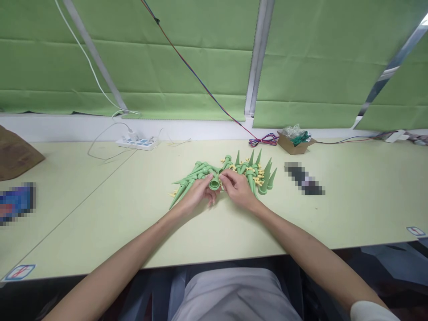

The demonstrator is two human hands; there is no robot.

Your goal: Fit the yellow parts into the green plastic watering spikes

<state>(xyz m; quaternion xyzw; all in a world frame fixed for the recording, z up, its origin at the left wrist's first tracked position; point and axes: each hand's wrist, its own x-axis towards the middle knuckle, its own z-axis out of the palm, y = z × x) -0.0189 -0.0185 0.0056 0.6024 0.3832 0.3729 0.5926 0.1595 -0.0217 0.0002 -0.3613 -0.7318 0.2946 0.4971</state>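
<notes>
My left hand (203, 191) is closed around a green plastic watering spike (214, 183), its round hollow end turned up toward me. My right hand (236, 185) is pinched right beside that round end; whatever is between its fingertips is too small and hidden to make out. Several more green spikes (187, 185) lie piled to the left of my hands. To the right, other green spikes (266, 178) lie or stand on their wide ends, with small yellow valve pieces (258, 180) scattered among them.
At the back stand a power strip (137, 142) with cables, a coiled red and blue wire (263, 141) and a small cardboard box (294, 145) holding plastic and green bits. A blurred dark item (304, 179) lies right; a brown bag (16, 154) and a blurred blue item (16, 203) lie left.
</notes>
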